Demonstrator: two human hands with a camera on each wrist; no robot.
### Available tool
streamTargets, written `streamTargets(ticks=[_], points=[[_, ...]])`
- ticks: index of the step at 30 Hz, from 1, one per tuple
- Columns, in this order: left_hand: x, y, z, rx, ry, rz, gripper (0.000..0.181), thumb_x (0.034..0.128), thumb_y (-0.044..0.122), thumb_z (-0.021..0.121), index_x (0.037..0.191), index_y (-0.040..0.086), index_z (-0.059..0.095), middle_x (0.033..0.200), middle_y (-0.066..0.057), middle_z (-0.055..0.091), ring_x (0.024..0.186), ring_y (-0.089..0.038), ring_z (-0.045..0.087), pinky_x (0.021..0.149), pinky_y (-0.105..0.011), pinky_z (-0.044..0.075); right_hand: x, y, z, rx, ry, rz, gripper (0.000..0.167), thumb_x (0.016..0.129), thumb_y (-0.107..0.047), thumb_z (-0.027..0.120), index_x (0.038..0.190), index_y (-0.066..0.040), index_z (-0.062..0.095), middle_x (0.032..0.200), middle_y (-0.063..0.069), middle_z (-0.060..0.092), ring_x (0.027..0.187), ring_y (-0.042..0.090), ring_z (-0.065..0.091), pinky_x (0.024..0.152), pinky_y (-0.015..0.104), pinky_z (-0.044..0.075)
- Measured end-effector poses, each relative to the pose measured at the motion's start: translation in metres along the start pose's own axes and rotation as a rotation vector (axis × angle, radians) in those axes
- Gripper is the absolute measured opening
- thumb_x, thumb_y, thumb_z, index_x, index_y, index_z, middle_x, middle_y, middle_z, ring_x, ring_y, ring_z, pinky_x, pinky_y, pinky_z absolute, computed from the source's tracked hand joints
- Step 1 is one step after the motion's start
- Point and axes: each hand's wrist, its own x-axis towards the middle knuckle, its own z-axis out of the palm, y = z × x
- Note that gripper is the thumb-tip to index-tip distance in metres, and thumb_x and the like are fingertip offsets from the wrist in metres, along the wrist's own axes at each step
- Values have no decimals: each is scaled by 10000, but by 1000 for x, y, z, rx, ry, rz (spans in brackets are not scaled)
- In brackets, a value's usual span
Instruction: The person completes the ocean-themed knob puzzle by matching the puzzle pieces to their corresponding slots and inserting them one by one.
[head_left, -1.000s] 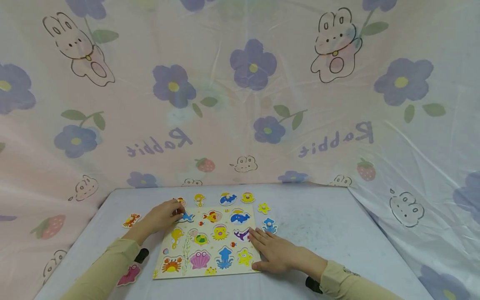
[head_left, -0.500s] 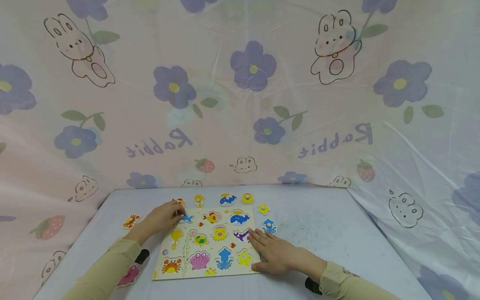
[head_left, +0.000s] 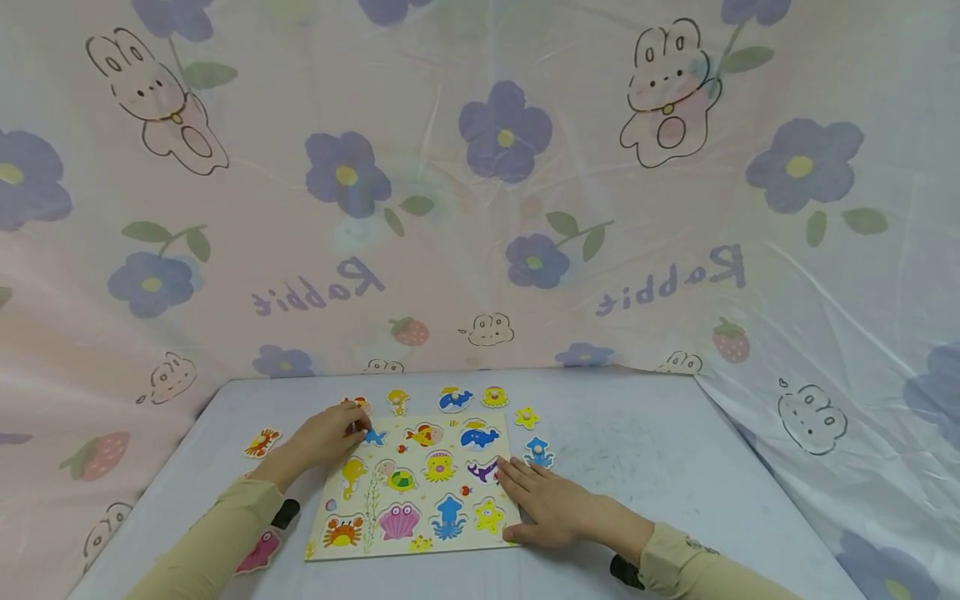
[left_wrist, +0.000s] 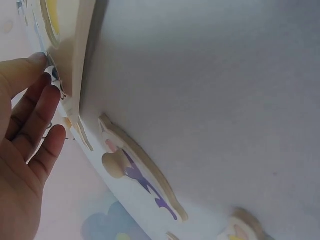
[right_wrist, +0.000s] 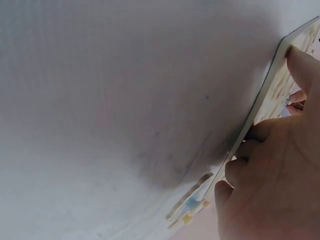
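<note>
A wooden puzzle board [head_left: 412,546] with sea-animal pictures lies on the table. At its far left corner my left hand [head_left: 326,435] pinches a blue sea-animal puzzle piece [head_left: 377,437] between thumb and fingers; only its tail end shows in the head view. The left wrist view has that hand [left_wrist: 30,115] at the board's edge [left_wrist: 82,65], its grip partly hidden. My right hand [head_left: 551,504] rests flat on the board's right edge with fingers extended, covering part of the purple picture [head_left: 483,471]. In the right wrist view its thumb and fingers lie over the edge.
Knobbed pieces lie around the board: a seahorse [head_left: 399,402], whale [head_left: 455,398], octopus [head_left: 495,396], starfish [head_left: 527,417] and squid [head_left: 538,452]. Left of it are a crab [head_left: 262,442] and a pink piece [head_left: 259,552]. A purple piece [left_wrist: 142,180] shows near the left wrist. A patterned curtain [head_left: 450,250] hangs behind.
My left hand stays at the far left corner with the blue piece, which has shifted only very slightly. The right hand has not visibly moved.
</note>
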Motion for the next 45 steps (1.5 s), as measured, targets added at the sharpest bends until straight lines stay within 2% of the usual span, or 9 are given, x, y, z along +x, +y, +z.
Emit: streamTargets(ticks=[8,15,20,23,28,36,45], points=[[-1,6,-6,4,34,5,108,972,166,752,1072,140,724,1008,26,589,835,-138,533,751,-361,489,-3,1,0,8,11,8,915,993,-696,484,1638,-78,285,1730,69,177,1586,287,181,1255,499,214],[2,-2,-12,-12,85,-38,162,998,169,719,1154,127,722,1073,15,612,909,-159,590,795,-417,526,-4,1,0,-10,31,22,931,988,-717,462,1640,-78,278,1730,75,171,1586,297,178,1248,525,220],[10,-9,-15,-59,91,-89,196,992,182,726,1166,92,722,1088,-29,631,917,-191,595,827,-459,534,-5,1,2,-1,33,42,945,980,-731,458,1642,-82,273,1729,72,174,1587,295,174,1253,522,207],[14,-15,-16,-68,97,-89,203,996,161,715,1174,62,716,1108,-64,642,941,-215,612,832,-478,538,-5,1,3,4,25,50,945,978,-737,449,1645,-92,271,1731,60,171,1589,287,167,1257,512,199],[18,-23,-19,-84,98,-87,187,1002,118,689,1171,42,710,1124,-98,652,981,-262,635,843,-503,545,-6,1,4,-4,19,52,938,981,-736,447,1646,-99,270,1733,52,163,1590,277,162,1259,499,199],[26,-33,-15,-84,72,-135,181,1008,141,689,1162,49,710,1121,-111,653,979,-274,622,867,-511,533,-5,0,2,-16,16,44,936,986,-736,435,1645,-93,270,1733,56,154,1590,278,161,1258,494,204],[33,-35,-14,-83,44,-152,134,1005,132,695,1121,68,714,1066,-85,636,933,-257,603,853,-501,528,-5,-1,0,-25,21,38,933,987,-722,456,1640,-80,277,1730,68,174,1586,284,181,1256,489,215]])
